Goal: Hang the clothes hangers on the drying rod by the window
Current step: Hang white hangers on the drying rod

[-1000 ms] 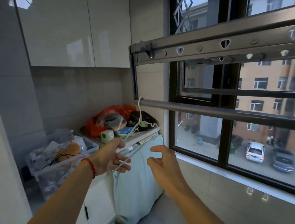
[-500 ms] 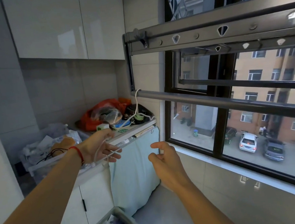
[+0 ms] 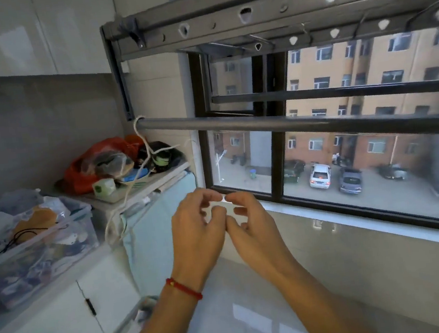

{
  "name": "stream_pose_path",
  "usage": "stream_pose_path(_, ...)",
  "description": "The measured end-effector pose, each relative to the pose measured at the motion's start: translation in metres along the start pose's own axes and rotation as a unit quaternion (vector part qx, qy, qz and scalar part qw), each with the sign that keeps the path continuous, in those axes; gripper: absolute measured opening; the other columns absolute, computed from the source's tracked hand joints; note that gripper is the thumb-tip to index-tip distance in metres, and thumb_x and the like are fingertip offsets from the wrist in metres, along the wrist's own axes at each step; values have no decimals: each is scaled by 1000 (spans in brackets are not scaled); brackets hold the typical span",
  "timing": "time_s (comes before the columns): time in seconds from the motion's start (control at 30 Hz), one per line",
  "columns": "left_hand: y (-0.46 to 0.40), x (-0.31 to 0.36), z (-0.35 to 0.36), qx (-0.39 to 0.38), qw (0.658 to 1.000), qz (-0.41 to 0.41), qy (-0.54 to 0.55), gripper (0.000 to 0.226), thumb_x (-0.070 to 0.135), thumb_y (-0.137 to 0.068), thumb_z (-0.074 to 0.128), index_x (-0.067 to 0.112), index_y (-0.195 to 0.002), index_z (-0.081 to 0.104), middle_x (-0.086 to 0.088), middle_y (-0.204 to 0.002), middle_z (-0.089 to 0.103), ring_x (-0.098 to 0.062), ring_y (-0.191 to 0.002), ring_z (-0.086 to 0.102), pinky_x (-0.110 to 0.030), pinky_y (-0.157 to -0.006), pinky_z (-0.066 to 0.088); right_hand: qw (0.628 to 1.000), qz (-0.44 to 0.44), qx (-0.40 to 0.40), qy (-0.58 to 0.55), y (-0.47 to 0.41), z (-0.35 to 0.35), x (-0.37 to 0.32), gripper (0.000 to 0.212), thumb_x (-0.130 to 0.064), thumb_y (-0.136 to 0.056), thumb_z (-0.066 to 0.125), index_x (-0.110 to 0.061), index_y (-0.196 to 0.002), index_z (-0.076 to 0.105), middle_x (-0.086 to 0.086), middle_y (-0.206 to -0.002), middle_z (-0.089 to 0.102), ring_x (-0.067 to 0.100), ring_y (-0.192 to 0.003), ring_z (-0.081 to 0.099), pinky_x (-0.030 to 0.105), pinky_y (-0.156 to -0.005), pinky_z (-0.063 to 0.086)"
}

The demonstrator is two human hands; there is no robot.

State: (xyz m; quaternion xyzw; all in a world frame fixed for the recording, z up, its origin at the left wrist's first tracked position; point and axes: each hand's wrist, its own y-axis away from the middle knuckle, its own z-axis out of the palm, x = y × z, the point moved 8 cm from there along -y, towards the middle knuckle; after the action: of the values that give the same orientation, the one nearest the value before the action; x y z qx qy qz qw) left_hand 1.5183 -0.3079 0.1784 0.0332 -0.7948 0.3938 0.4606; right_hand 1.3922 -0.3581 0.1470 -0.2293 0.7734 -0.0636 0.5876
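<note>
Cord (image 3: pixel 143 145), looped over the drying rod (image 3: pixel 263 124) by the window, trails down toward both hands. Left hand (image 3: pixel 196 229) and right hand (image 3: pixel 249 217) meet, fingers pinching something small and white; no hanger is in sight. A tug could, I reckon, drag that loop off the rod's open end.

The drying rod (image 3: pixel 276 123) was a round grey metal bar. It ran level in front of the window (image 3: pixel 348 151), from its free end on the left to the right edge of the view, a little above the hands. A white hanger (image 3: pixel 140 150) of thin wire or plastic was hooked over the left end of the rod; its hook sat around the bar and its body hung down and to the left, towards the bench below. Its lower part was blurred, so its full shape could not be told. Between the fingers (image 3: pixel 213 194) of both hands a small white piece (image 3: pixel 223 200) was pinched; what it was could not be told.
</note>
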Motion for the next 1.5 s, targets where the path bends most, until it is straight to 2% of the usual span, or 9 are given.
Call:
stream_pose_path(0.17, 85, 24, 124, -148, 964, -184, 119, 13, 22, -102, 52, 23, -106, 64, 0, -109, 70, -18, -105, 66, -32, -91, 54, 994, 75, 78, 18, 61, -115, 62, 37, -20, -99, 59, -29, -135, 51, -11, -132, 55, -1, -106, 59, 10, -76, 46)
stream_pose_path(0.33, 188, 118, 234, -227, 967, 42, -108, 36, 31, -100, 55, 22, -134, 55, 2, -136, 58, -17, -124, 53, -26, -105, 38, 974, 160, 158, 25, 176, -274, 125, 34, -23, -99, 61, -33, -129, 50, -9, -124, 62, 0, -99, 62, 22, -78, 56)
stream_pose_path(0.4, 239, 161, 295, -296, 952, 35, -77, 34, 32, -100, 55, 24, -133, 54, 3, -134, 58, -15, -122, 53, -21, -100, 36, 958, 202, 200, 38, 238, -357, 149, 37, -22, -98, 62, -36, -129, 48, -10, -118, 64, 4, -95, 65, 31, -77, 59)
stream_pose_path(0.73, 497, 425, 536, -567, 812, 98, 94, 45, 49, -85, 51, 25, -121, 63, 2, -124, 64, -18, -112, 59, -35, -97, 50, 824, 300, 464, 127, 527, -711, 166, 35, -16, -95, 64, -30, -124, 52, -5, -101, 70, 1, -77, 65, 13, -52, 46)
stream_pose_path(0.83, 557, 488, 595, -607, 774, 123, 133, 26, 29, -91, 62, 28, -117, 63, -1, -121, 65, -13, -105, 63, -28, -95, 50, 777, 323, 523, 138, 600, -780, 165, 39, -18, -96, 62, -30, -129, 44, -7, -101, 68, 2, -75, 65, 9, -48, 43)
stream_pose_path(0.97, 632, 557, 671, -658, 718, 158, 165, 32, 27, -97, 61, 23, -128, 59, 4, -112, 60, 10, -79, 57, 0, -70, 42, 713, 346, 587, 169, 677, -868, 172, 43, -21, -96, 61, -30, -134, 42, -5, -106, 68, 4, -82, 67, 17, -57, 47)
stream_pose_path(1.13, 705, 635, 765, -708, 657, 188, 181, 37, 31, -96, 59, 24, -132, 56, -3, -131, 57, -18, -119, 54, -30, -98, 45, 650, 379, 631, 190, 733, -962, 188, 39, -25, -98, 58, -28, -134, 42, -4, -113, 64, 3, -85, 63, 27, -72, 50)
stream_pose_path(1.33, 782, 730, 848, -768, 575, 202, 198, 34, 30, -96, 60, 24, -130, 57, -1, -133, 55, -18, -120, 54, -27, -93, 41, 575, 414, 685, 169, 800, -1051, 213, 40, -30, -98, 58, -23, -135, 44, 3, -124, 64, 17, -96, 63, 30, -81, 48)
stream_pose_path(1.5, 853, 780, 905, -837, 504, 62, 201, 24, 25, -96, 61, 21, -120, 63, -4, -123, 65, -24, -113, 63, -43, -95, 55, 534, 417, 716, 171, 862, -1126, 230, 38, -28, -96, 63, -20, -131, 51, 6, -121, 67, 24, -104, 65, 30, -85, 47)
